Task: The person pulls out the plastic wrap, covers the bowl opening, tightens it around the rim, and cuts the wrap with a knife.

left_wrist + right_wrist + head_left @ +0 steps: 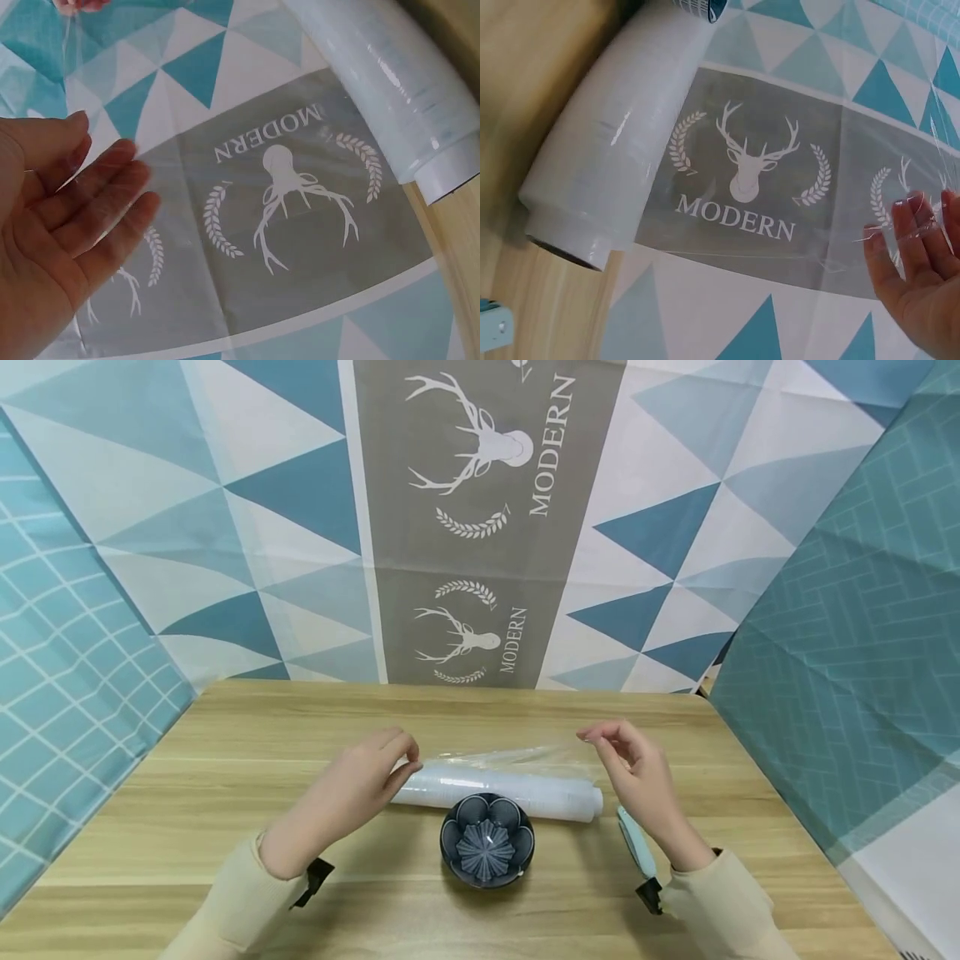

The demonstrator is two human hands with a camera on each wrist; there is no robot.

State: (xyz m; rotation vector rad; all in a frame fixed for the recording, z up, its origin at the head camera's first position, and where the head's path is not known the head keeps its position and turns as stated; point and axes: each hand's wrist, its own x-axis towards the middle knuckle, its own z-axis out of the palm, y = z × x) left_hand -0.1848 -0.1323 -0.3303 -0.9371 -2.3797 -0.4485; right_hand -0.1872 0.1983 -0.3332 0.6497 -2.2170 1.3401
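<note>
A white roll of cling film (pixel 517 787) lies crosswise on the wooden table, beyond a dark blue petal-shaped bowl (pixel 487 843). From the roll, a clear sheet of film (pixel 540 758) stretches up between both hands. My left hand (pixel 367 768) pinches its left part between thumb and forefinger, above the roll's left end, which it partly hides. On the other side my right hand (pixel 637 768) pinches the film's right corner, raised past the roll's right end. The right wrist view shows film drawn taut at the fingertips (pixel 874 236). Inside, the bowl holds nothing visible.
A light teal tool (pixel 636 842), its kind unclear, lies on the table (pixel 247 777) beside my right forearm. Patterned cloth (pixel 300 527) hangs behind the table, with teal cloth (pixel 840 635) along the right side.
</note>
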